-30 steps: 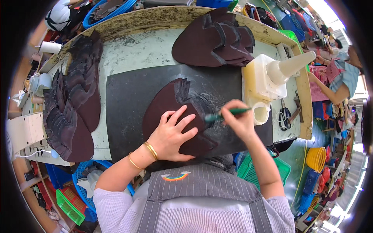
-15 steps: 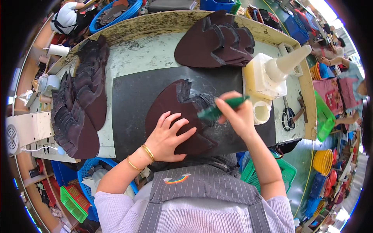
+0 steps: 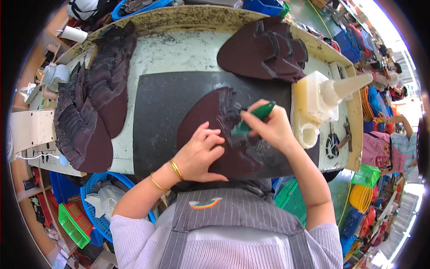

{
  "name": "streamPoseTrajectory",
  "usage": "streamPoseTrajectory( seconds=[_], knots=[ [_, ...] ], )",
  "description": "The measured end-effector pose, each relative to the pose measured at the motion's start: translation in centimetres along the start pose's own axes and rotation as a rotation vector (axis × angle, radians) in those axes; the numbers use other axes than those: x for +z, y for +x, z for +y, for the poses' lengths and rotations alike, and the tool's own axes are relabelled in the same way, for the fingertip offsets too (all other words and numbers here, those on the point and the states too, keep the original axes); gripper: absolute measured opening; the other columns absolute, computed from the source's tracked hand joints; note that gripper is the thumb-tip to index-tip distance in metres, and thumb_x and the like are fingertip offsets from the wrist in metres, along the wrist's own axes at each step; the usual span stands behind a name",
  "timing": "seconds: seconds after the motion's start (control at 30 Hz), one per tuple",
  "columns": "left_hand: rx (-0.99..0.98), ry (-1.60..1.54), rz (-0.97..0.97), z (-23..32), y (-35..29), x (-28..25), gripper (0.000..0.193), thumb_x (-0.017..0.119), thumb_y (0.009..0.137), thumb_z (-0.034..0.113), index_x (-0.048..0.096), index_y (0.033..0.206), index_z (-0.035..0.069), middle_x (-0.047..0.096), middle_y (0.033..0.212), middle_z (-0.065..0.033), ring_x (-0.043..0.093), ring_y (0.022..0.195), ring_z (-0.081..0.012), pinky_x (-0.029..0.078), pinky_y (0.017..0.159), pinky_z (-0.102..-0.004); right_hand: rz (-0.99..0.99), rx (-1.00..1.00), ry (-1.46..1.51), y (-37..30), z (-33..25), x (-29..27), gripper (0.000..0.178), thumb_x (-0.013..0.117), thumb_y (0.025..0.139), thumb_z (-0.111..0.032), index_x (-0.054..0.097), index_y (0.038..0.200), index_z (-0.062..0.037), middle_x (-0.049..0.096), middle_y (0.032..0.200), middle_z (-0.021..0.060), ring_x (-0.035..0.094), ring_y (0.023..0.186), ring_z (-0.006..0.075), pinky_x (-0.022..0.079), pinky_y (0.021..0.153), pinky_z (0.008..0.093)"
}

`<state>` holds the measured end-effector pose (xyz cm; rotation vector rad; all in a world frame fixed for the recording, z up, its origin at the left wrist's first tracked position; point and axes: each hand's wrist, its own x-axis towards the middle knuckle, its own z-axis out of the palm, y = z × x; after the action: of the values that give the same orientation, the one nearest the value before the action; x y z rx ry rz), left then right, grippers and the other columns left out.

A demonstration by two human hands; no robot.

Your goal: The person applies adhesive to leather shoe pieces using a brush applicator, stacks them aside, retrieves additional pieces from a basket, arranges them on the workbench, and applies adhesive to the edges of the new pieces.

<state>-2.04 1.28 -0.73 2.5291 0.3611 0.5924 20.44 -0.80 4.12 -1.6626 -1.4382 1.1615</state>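
Note:
A maroon leather-like piece (image 3: pixel 200 114), with overlapping dark notched edges along its right side, lies on a black mat (image 3: pixel 156 107). My left hand (image 3: pixel 199 154) rests on the piece's lower left part, its fingers apart and slightly bent, holding nothing. In my right hand (image 3: pixel 271 127) is a green brush (image 3: pixel 260 117), gripped between thumb and fingers. Its tip meets the dark edges, where pale wet-looking streaks show. To the right of that hand stands a translucent bottle with yellowish liquid (image 3: pixel 316 96) and a cone nozzle, with a small open cup (image 3: pixel 309 134) at its base.
Fanned stacks of similar pieces lie at the far right (image 3: pixel 262 51) and along the left (image 3: pixel 107 85). Black-handled scissors (image 3: pixel 332 143) sit right of the cup. A raised wooden rim (image 3: pixel 179 19) borders the worktable. Blue basket (image 3: pixel 92 201) stands below left.
The brush has shifted slightly, its tip still at the dark edges, with more pale streaks there now. My left fingers are more bent. The whole view has shifted a little.

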Motion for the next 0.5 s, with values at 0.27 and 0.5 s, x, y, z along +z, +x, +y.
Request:
streamPoseTrajectory(
  seconds=[0.27, 0.5],
  knots=[
    [0.009, 0.005, 0.005, -0.1, 0.1, 0.2, 0.060, 0.084, 0.057, 0.044, 0.058, 0.091, 0.002, 0.051, 0.107, -0.0142, 0.046, 0.114, -0.0363, 0.030, 0.103, -0.0569, -0.058, -0.411, -0.137, -4.1, 0.6, 0.7, 0.017, 0.070, 0.076, -0.012, 0.056, 0.072, -0.0030, 0.057, 0.057, 0.0084, 0.059, 0.053, 0.0164, 0.045, 0.051, 0.0307],
    [-0.011, 0.030, 0.018, -0.1, 0.2, -0.1, 0.058, 0.084, 0.057, 0.042, 0.058, 0.090, 0.003, 0.052, 0.107, -0.0139, 0.047, 0.114, -0.0356, 0.030, 0.104, -0.0565, -0.080, -0.285, -0.019, -6.9, 2.5, -0.4, 0.012, 0.070, 0.077, -0.007, 0.059, 0.077, -0.0022, 0.060, 0.070, 0.0036, 0.057, 0.061, 0.0064, 0.046, 0.051, 0.0226]
  ],
)
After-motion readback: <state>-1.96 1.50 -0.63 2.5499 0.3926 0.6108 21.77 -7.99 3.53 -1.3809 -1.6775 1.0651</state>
